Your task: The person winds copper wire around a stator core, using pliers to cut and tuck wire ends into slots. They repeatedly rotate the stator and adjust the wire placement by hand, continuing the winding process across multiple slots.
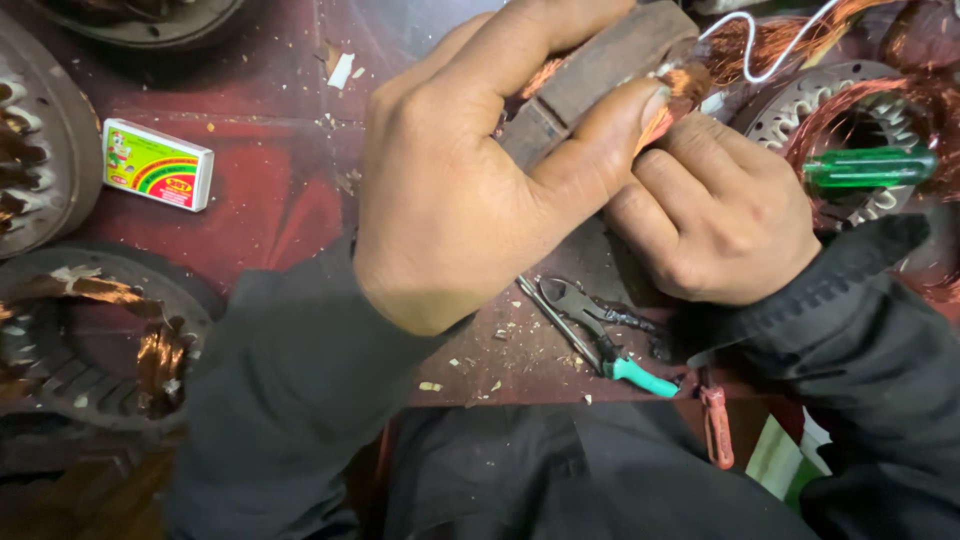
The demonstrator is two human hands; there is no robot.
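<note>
Copper winding wire in a small bundle sits pinched at the end of a flat brown bar, up above the cutting pliers that lie on the red worktop. The left hand comes in from a dark sleeve at the lower left, back of the hand turned up toward the camera, wrist bent so the fingers curl over the bar. Its thumb presses down along the bar's near edge onto the copper bundle, and the fingers wrap round the far side, so the hand is closed tight on the bar. The right hand reaches in from the lower right, just beside and partly under the left thumb, its sleeve dark with a ribbed cuff. Its fingers are folded into a loose fist with the fingertips tucked up against the copper bundle; what exactly they grip is hidden by the left thumb.

Right of the pliers and higher, a green-handled screwdriver rests across a stator wound with copper. Far left of the pliers lies a small matchbox in green, yellow and red, with another copper-wound stator below it.
</note>
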